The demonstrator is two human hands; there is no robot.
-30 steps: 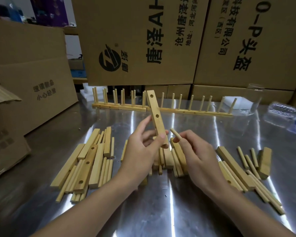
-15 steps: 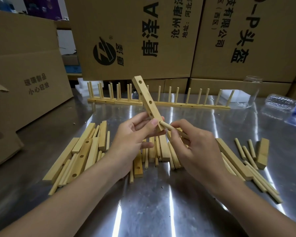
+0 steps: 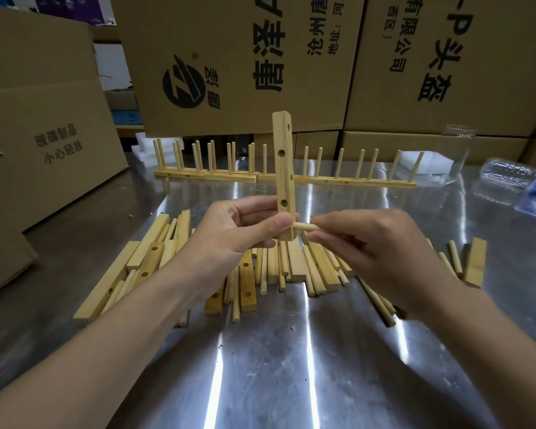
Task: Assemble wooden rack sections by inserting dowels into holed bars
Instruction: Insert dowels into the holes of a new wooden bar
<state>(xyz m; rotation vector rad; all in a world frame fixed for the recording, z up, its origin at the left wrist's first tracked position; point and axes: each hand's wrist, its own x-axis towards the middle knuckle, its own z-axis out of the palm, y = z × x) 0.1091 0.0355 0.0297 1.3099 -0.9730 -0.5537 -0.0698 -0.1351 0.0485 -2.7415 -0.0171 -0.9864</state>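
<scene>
**Dowel end meets the lower end of an upright holed bar**

Head view: The left hand (image 3: 239, 230) holds a holed bar (image 3: 283, 168) upright above the counter (image 3: 291, 366). Its thumb (image 3: 276, 226) is pressed across the front of the bar's lower end, and its other fingers are curled behind, so the hand is clamped on the bar. Two round holes show on the bar's broad face above the thumb, and smaller holes show on its narrow right side.

The right hand (image 3: 375, 243) pinches a short dowel (image 3: 304, 226) between thumb and fingertips (image 3: 325, 224), with most of its length hidden in the grip. The dowel lies roughly level. Its free left end touches the bar's right side, just beside the left thumb tip. Whether the end has entered a hole cannot be told.

Under the hands, loose bars and dowels (image 3: 291, 267) lie scattered on the counter. A second heap of bars (image 3: 146, 261) lies to the left, and a few more pieces are to the right.

Farther back stands a row of finished rack sections (image 3: 353, 182), their dowels pointing up. Behind them are large printed cardboard boxes (image 3: 229, 57). A clear glass (image 3: 455, 153) and a plastic bottle (image 3: 508, 178) lying on its side are at the far right.
</scene>
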